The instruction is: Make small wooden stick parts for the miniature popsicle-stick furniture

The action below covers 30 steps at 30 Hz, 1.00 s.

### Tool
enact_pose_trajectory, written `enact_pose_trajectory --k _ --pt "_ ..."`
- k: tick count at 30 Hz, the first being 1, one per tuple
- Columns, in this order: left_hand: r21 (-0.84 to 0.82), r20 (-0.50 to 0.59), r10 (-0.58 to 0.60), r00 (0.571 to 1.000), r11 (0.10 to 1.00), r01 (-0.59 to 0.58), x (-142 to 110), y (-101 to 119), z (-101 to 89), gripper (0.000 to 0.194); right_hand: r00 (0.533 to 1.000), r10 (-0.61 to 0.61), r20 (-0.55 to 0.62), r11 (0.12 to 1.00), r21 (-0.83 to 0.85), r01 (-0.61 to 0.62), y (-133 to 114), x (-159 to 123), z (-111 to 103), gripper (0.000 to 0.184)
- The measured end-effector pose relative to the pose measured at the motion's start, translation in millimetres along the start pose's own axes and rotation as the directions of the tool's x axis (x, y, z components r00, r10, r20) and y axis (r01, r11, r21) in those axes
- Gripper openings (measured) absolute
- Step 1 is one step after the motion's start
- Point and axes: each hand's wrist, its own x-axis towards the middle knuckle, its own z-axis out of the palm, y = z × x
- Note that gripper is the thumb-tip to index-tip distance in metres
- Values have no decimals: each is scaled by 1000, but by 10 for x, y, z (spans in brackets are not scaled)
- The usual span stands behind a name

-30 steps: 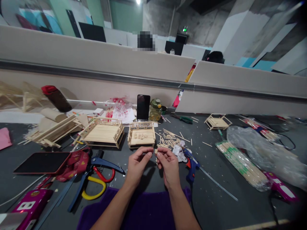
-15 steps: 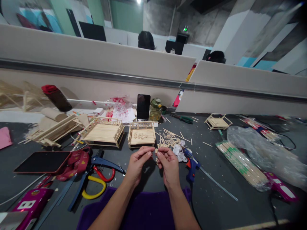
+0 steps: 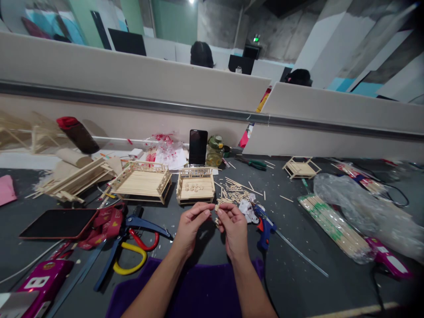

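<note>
My right hand (image 3: 234, 227) pinches a small piece of joined wooden stick bits (image 3: 217, 214) between thumb and fingers. From the other side, my left hand (image 3: 192, 225) has its thumb and fingertips closed at the top of that piece; how firmly it grips cannot be seen. Just beyond my hands stands a miniature bed-like stick frame (image 3: 195, 196) with several tiny wood pieces lying on it. A scattered heap of short cut sticks (image 3: 235, 193) lies beside it. A blue glue gun (image 3: 265, 234) rests to the right of my right hand.
A larger stick frame (image 3: 142, 185), cutting pliers (image 3: 115, 256) and yellow-handled scissors (image 3: 130, 267) lie left. Behind stand a phone (image 3: 198, 148) and a green bottle (image 3: 215, 152). On the right are a bagged stick bundle (image 3: 334, 227) and a small stick frame (image 3: 301, 168). A purple cloth (image 3: 205, 293) is in front.
Both hands stay almost in place around the small wooden piece. Only slight finger movement shows, with a little more of the piece visible.
</note>
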Motion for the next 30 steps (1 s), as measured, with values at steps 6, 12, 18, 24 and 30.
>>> enact_pose_trajectory --k 6,12,18,24,30 --pt "-6 6 -2 1000 1000 2 4 -18 -5 22 1000 -10 -22 1000 5 10 0 6 -3 21" --pt "5 12 11 1000 1000 -11 2 -17 2 23 999 -30 -35 1000 -7 30 -1 13 3 21" --pt "1 14 2 1000 1000 -2 -4 -7 12 22 998 -54 -43 999 -9 53 -8 3 13 20" --pt "-2 17 2 1000 1000 -2 -5 -25 -1 21 997 -64 -44 998 -6 63 6 13 3 20" --pt "-9 19 -7 1000 1000 8 -6 -19 6 22 996 -68 -49 998 -3 68 4 7 1 21"
